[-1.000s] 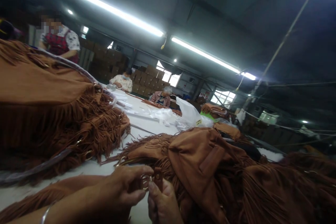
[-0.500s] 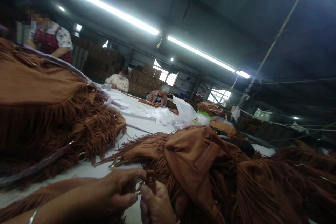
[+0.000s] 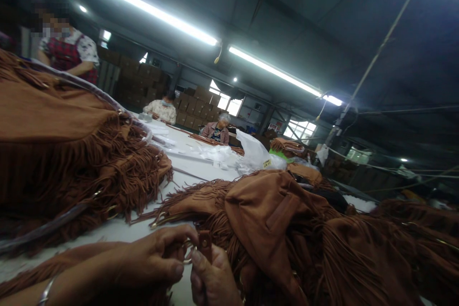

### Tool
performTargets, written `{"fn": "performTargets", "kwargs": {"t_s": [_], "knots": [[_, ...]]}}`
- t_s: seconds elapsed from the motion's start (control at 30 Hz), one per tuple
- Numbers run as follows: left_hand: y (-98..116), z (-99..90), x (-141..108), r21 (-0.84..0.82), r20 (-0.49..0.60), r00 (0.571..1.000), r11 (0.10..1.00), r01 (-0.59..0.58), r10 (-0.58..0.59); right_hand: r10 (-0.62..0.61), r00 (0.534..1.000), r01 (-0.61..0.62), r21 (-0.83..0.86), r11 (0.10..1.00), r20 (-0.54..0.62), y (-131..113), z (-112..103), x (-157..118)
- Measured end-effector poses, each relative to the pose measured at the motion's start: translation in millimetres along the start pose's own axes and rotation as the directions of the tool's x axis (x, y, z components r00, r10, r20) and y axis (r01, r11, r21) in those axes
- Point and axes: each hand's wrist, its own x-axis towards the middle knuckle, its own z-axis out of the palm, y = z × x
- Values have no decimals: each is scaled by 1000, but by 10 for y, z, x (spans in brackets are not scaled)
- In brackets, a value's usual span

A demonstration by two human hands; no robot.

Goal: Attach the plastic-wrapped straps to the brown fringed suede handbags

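Observation:
Low in the middle, my left hand point(image 3: 154, 256) curls its fingers about a small shiny metal ring point(image 3: 187, 252), with the thumb a little apart from it. A silver bracelet point(image 3: 46, 291) circles that wrist. Close beside it, my right hand point(image 3: 217, 279) is closed on a brown leather strap point(image 3: 204, 243), pinching it near its end, where a small hole or rivet shows. The right thumb tip lies against the ring. Just beyond both hands is a brown fringed suede bag point(image 3: 261, 205); brown fringed material also lies under the left forearm.
A tall pile of brown fringed bags point(image 3: 53, 119) stands at the left, and more fringed bags point(image 3: 369, 248) lie at the right. White plastic wrapping point(image 3: 251, 150) rests on the white table point(image 3: 182, 179). Three people sit or stand farther back, before stacked cartons point(image 3: 190, 107).
My left thumb has drawn back slightly from the metal ring, and the left hand has shifted a little left. My right hand keeps its hold on the strap.

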Motion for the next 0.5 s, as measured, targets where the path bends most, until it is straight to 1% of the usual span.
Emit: {"fn": "performTargets", "kwargs": {"t_s": [0.1,0.17,0.23,0.3,0.33,0.4,0.5], "knots": [[-29,-36,7,-18,-23,1000,1000,21,-21,42,999,-42,10,999,-17,-24,12,14],[-30,-56,-2,-15,-58,997,998,56,-56,83,994,-82,22,996,-66,-69,42,1],[-7,-68,-21,-5,-123,989,997,76,-76,105,985,-104,12,994,-136,-129,78,-34],[16,-87,-39,97,-220,975,994,53,-31,87,978,-92,-18,996,-191,-188,94,-63],[20,-104,-44,118,-257,966,992,38,-6,104,977,-105,2,994,-186,-211,88,-66],[5,-152,-48,126,-282,959,991,49,-11,104,976,-103,17,995,-193,-234,56,-46],[-37,-212,-44,116,-301,954,992,47,-10,142,971,-144,6,990,-192,-223,7,-3]]}}
